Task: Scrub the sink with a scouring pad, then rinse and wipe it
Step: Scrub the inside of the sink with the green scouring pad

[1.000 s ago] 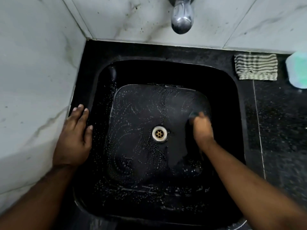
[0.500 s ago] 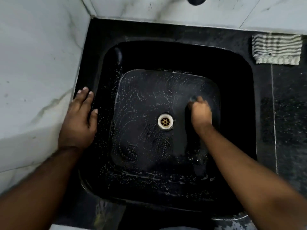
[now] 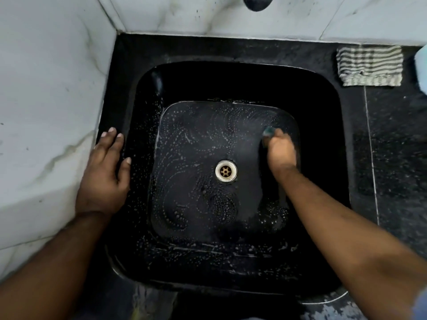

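A square black sink [image 3: 231, 79] fills the middle of the view, its floor streaked with soap suds around a metal drain [image 3: 226, 171]. My right hand [image 3: 280, 151] is down in the basin, right of the drain, shut on a dark green scouring pad [image 3: 268, 131] that pokes out beyond the fingertips and presses on the sink floor. My left hand [image 3: 105, 174] lies flat on the sink's left rim beside the wall, fingers apart and holding nothing.
White marble wall tiles [image 3: 46, 88] close off the left and back. The tap spout [image 3: 257, 2] hangs at the top edge. A striped folded cloth [image 3: 369, 65] lies on the black counter [image 3: 397, 146] at the back right, next to a pale blue-green object [image 3: 421, 70].
My right hand with the pad has stayed to the right of the drain, shifting slightly toward the sink's right wall. The camera view has shifted. My left hand stays on the rim.
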Demonstrator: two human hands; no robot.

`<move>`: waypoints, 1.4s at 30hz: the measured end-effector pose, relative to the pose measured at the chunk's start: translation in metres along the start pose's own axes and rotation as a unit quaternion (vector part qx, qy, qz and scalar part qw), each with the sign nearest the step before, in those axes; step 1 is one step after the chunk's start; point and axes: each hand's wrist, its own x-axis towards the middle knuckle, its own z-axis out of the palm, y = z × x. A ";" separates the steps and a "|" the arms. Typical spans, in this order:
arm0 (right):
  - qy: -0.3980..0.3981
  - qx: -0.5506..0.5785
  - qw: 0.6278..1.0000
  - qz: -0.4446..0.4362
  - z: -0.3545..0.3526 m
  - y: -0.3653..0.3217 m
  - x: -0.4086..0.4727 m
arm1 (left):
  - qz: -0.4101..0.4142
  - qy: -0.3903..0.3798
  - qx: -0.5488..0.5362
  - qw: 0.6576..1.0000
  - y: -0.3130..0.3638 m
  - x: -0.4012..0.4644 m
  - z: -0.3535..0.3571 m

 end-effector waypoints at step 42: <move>-0.182 -0.062 0.975 -0.107 0.003 -0.043 -0.091 | 0.022 0.014 -0.005 1.000 0.000 0.003 0.001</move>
